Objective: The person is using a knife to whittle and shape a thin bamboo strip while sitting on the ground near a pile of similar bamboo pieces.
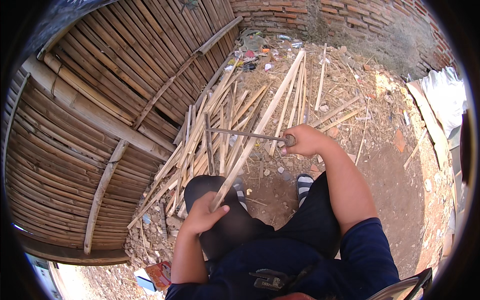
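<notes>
My left hand [204, 214] is closed round the near end of a long pale wooden strip [270, 107], by my left knee. The strip slants up and away to the right across the debris-strewn ground. In my right hand [306, 140] is the handle of a machete [235, 132], its long thin blade pointing left and seen nearly edge-on. The blade crosses the strip around mid-length; whether the two touch, I cannot tell. Beyond my left knee lies a loose pile of similar strips [197, 145], some near the blade's tip.
A bamboo-slat wall [130, 60] stands close on the left. A brick wall [280, 15] closes the far side. Rubble, straw and litter cover the ground [370, 165]. White sacking [442, 92] and a plank [428, 120] are at the right. My striped socks [304, 187] show below.
</notes>
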The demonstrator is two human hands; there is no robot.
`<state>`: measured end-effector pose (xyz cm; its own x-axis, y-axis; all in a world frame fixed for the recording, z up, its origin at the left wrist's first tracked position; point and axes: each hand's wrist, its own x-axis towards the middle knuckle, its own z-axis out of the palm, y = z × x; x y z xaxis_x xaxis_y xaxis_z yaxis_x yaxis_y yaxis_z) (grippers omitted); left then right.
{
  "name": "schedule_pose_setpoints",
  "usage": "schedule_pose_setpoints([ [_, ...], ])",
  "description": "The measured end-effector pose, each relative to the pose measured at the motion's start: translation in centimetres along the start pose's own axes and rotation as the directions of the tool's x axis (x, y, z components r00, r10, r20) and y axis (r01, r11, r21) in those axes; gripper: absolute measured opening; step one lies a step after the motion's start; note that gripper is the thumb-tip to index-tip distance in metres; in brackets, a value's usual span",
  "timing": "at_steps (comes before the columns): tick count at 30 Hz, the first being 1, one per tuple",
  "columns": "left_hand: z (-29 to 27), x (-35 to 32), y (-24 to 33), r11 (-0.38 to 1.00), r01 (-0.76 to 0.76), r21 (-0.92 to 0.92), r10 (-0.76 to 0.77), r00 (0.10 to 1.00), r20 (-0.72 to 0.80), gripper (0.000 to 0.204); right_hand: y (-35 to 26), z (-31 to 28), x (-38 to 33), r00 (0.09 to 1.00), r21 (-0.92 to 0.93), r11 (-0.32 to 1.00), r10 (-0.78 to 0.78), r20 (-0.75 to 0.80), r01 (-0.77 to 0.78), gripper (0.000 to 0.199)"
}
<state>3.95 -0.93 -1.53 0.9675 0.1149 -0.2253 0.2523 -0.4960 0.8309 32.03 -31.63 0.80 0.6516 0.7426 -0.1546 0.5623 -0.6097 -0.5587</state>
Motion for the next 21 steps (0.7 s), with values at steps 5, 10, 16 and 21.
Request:
schedule_pose_setpoints([
  [5, 0.1, 0.0, 0.6, 1.000, 0.031, 0.001, -0.031, 0.999, 0.008, 0.042, 0.2, -0.1, -0.2, 0.999, 0.007, 0.999, 0.053, 0.001, -0.053, 0.054],
  [10, -0.1, -0.2, 0.5, 0.999, 0.046, -0.014, -0.046, 0.999, 0.000, 0.043, 0.3, 0.4, 0.1, 0.998, 0.012, 1.000, -0.017, -0.057, 0.018, 0.054],
  [16, -0.1, -0.2, 1.1, 0.999, 0.051, 0.005, -0.051, 0.999, 0.007, 0.043, 0.1, 0.2, 0.0, 1.000, -0.003, 1.000, -0.014, -0.028, 0.014, 0.054],
  [21, -0.1, -0.2, 1.4, 0.999, 0.045, 0.014, -0.045, 0.999, 0.007, 0.043, 0.1, 0.6, 0.1, 0.999, -0.007, 0.999, -0.039, -0.017, 0.039, 0.055],
])
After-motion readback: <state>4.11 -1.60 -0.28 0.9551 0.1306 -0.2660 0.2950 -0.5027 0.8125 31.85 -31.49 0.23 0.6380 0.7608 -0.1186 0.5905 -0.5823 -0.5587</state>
